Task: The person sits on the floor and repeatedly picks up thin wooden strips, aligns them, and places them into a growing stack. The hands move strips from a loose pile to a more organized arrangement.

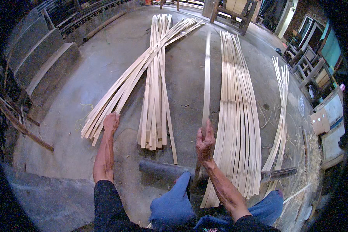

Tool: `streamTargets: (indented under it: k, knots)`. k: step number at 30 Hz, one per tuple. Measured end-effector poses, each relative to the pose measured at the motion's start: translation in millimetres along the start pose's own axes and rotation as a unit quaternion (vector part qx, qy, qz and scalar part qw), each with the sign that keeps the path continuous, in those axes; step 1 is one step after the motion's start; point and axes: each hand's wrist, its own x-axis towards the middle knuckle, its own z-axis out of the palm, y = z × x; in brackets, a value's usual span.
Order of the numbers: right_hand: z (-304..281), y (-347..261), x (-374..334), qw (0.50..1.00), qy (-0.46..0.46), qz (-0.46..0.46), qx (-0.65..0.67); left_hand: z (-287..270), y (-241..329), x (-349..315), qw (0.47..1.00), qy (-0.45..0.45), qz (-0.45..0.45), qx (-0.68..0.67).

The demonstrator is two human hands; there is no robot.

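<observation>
My left hand (111, 121) is closed at the lower right edge of a slanting bundle of long, flat, pale bamboo strips (121, 87), seemingly round the near end of one strip. That bundle crosses over a second, straighter bundle (154, 108) lying to its right. My right hand (205, 143) grips a single bamboo strip (207, 77), which stretches away from me and also runs down below the hand toward my knee. Just right of this hand, a broad row of strips (237, 116) lies side by side, its near end by my legs.
A dark round log or pipe (158, 172) lies crosswise before my knees, under the row of strips. A thinner bundle (281, 112) lies farther right, near shavings (309, 170). Concrete steps (46, 58) stand at left, wooden furniture (236, 15) at the back, a cardboard box (320, 121) at right.
</observation>
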Motion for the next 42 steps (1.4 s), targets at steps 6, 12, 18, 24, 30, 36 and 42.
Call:
streamTargets:
  k: [6,12,18,24,30,36,42]
  knots:
    - [37.0,-24.8,42.3,0.991,0.043,-0.079,0.098,6.4,13.2,5.5,0.987,0.115,-0.032,0.104]
    - [102.4,-5.1,57.3,0.982,-0.131,0.073,0.116,29.9,103.1,-77.7,0.878,-0.064,0.016,-0.473]
    - [136.9,3.8,59.1,0.964,-0.224,0.111,0.092,37.0,193.6,-182.2,0.801,-0.243,-0.042,-0.545]
    - [80.2,26.3,31.8,0.990,-0.137,-0.015,-0.025,42.7,153.9,-83.6,0.807,-0.144,-0.085,-0.566]
    - [-5.1,109.8,-35.8,0.913,-0.100,0.009,-0.396,47.4,169.5,-76.5,0.950,0.249,0.137,-0.127]
    - [-5.7,142.1,-50.0,0.934,-0.169,0.001,-0.314,104.0,254.7,-227.1,0.855,-0.310,0.166,-0.382]
    - [3.8,112.2,-25.5,0.990,-0.138,0.036,0.007,103.6,262.7,-213.9,0.784,-0.377,-0.026,-0.492]
